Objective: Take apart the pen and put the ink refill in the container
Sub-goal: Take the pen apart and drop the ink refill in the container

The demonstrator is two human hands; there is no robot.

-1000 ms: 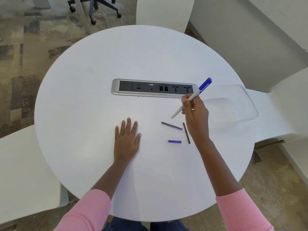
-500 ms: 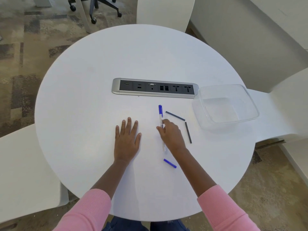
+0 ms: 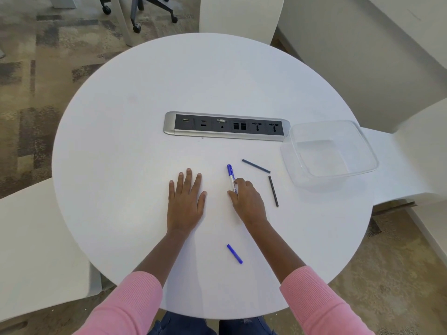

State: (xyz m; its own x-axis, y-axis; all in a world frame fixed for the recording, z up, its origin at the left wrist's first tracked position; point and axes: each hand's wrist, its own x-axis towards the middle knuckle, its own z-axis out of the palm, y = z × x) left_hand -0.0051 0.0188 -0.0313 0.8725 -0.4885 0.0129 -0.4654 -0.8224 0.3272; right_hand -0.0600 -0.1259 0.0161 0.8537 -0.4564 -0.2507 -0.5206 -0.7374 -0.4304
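Observation:
A white pen with a blue cap (image 3: 231,176) lies on the round white table (image 3: 121,165), cap pointing away from me. My right hand (image 3: 246,201) lies over its near end, fingers curled around the barrel. My left hand (image 3: 185,201) rests flat on the table, fingers straight. Two thin dark refills lie to the right: one slanted (image 3: 256,165), one nearly lengthwise (image 3: 273,191). A small blue pen piece (image 3: 234,253) lies near me between my forearms. The clear plastic container (image 3: 362,151) stands at the table's right edge with nothing visible in it.
A silver and black socket strip (image 3: 226,126) is set into the table's middle, just left of the container. White chairs (image 3: 29,238) surround the table. A wheeled office chair base (image 3: 139,10) stands on the carpet at the far left.
My right hand brought the pen down from the air near the container and laid it on the table. The small blue piece moved nearer to me. The left hand stayed flat.

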